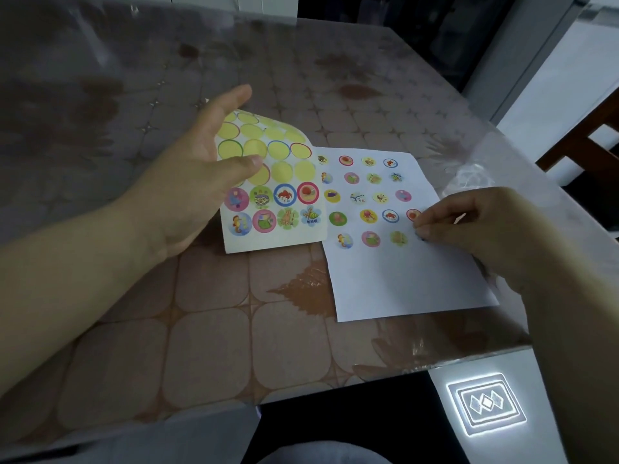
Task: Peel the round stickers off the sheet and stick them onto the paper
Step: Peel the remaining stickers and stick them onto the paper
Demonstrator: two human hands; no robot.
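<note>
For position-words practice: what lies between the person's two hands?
In the head view, the sticker sheet held by the left hand, then the white paper with its stuck-on stickers, reaching to the right hand.

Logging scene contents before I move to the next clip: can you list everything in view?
table: one, brown tile pattern under a clear cover, fills most of the view
sticker sheet: one, yellow backing, left of the paper with its right edge overlapping it, top curled up
stickers on the sheet: eight, multicoloured, bottom two rows
paper: one, white, flat on the table, right of centre
stickers on the paper: nineteen visible, multicoloured, five rows
chair: one, brown wood, far right beyond the table
left hand: one, holds the sheet's curled top, thumb in front, fingers behind
right hand: one, fingertips bunched on the paper at the bottom row's end
</note>
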